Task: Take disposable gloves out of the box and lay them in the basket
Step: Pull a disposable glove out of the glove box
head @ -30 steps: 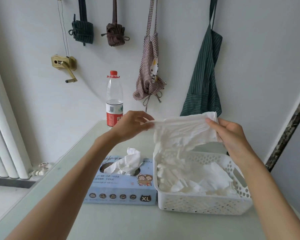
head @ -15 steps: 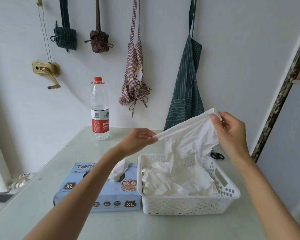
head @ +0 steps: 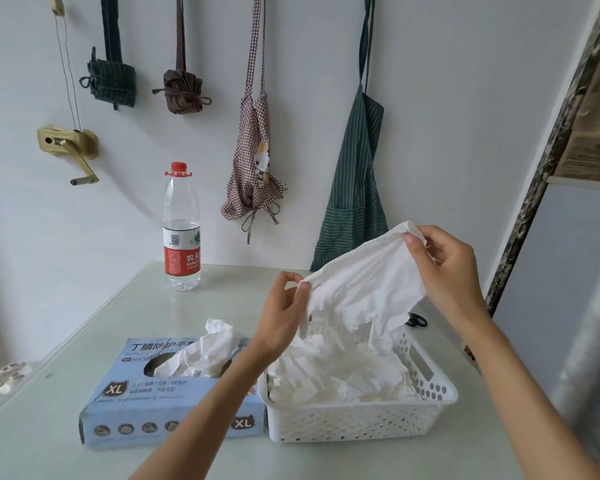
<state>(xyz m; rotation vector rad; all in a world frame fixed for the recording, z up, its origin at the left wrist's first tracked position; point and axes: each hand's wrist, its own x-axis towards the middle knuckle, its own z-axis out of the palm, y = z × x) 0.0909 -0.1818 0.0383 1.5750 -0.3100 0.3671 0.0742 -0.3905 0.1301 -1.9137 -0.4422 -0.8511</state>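
One glove box (head: 174, 389) at seven o'clock, one basket (head: 361, 417) at five, one bottle (head: 181, 226) at ten, four aprons: two bundled (head: 113, 83) (head: 181, 91), two hanging (head: 253, 174) (head: 355, 188), at twelve.

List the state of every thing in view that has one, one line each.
Blue cardboard glove box: open on top, a white glove poking out.
White perforated plastic basket: partly filled with white gloves.
White disposable glove: stretched between both hands above the basket.
Left hand: pinches the glove's edge.
Right hand: pinches the glove's other edge.
Clear plastic water bottle: upright, red cap on, partly full.
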